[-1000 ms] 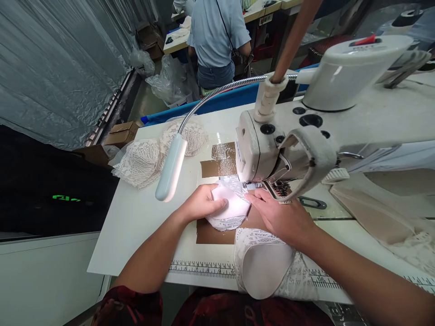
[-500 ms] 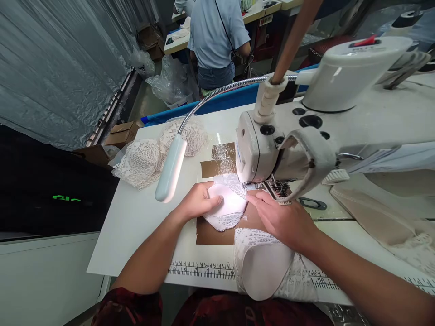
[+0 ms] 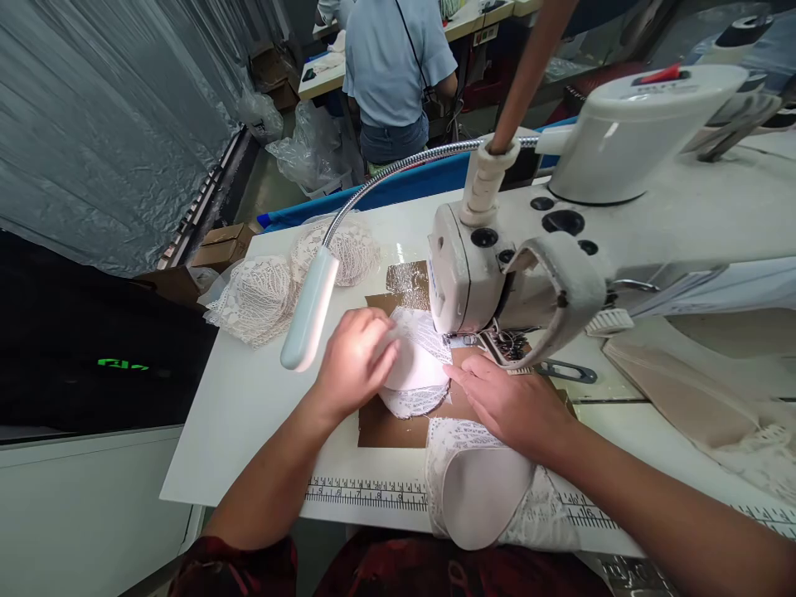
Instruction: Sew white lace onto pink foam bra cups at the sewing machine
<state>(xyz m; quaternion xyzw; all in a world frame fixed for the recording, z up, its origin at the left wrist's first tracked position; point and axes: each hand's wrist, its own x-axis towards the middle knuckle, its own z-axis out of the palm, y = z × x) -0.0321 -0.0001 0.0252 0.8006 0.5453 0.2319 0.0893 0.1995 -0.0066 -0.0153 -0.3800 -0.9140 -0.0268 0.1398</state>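
A white lace-trimmed bra cup [image 3: 414, 366] lies under the needle area of the white sewing machine [image 3: 463, 274], its edge close to the presser foot. My left hand [image 3: 356, 361] is at the cup's left side, slightly raised, thumb and fingers apart and a little blurred. The fingertips of my right hand [image 3: 507, 402] pinch the cup's right edge just in front of the foot; its thumb is hidden. Closer to me, a second lace bra cup [image 3: 485, 497] hangs over the table's front edge.
Lace cups [image 3: 254, 294] are piled at the table's back left. A lamp [image 3: 311, 311] on a bendable neck hangs left of the machine. Brown tape [image 3: 391, 427] and a printed ruler [image 3: 366, 495] mark the tabletop. Beige fabric [image 3: 696, 390] lies at right. A person [image 3: 398, 75] sits ahead.
My left hand has let go of the cup, lifting and turning over its left edge. The cup first shifted slightly left, then turned a little. My right hand stays by the foot.
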